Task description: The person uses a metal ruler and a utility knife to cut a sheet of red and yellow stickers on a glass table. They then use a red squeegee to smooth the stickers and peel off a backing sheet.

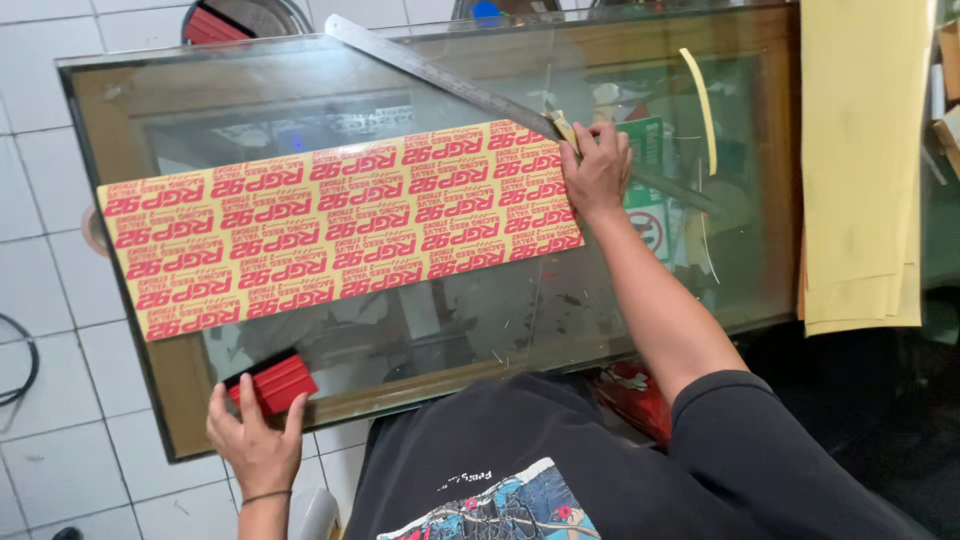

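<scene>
Sheet: the yellow sticker sheet [340, 225] with red print lay flat on the glass counter [700, 290], its long axis running left to right in front of me, slightly tilted.
Right hand [598, 170]: pressed down on the sheet's far right corner, fingers closed around what looked like a small knife [562, 128], beside the steel ruler [440, 75].
Left hand [255, 440]: well apart at the near left counter edge, gripping a red squeegee [275, 384].
Nearer: my right hand touched the sheet; the left lay just short of it.
</scene>
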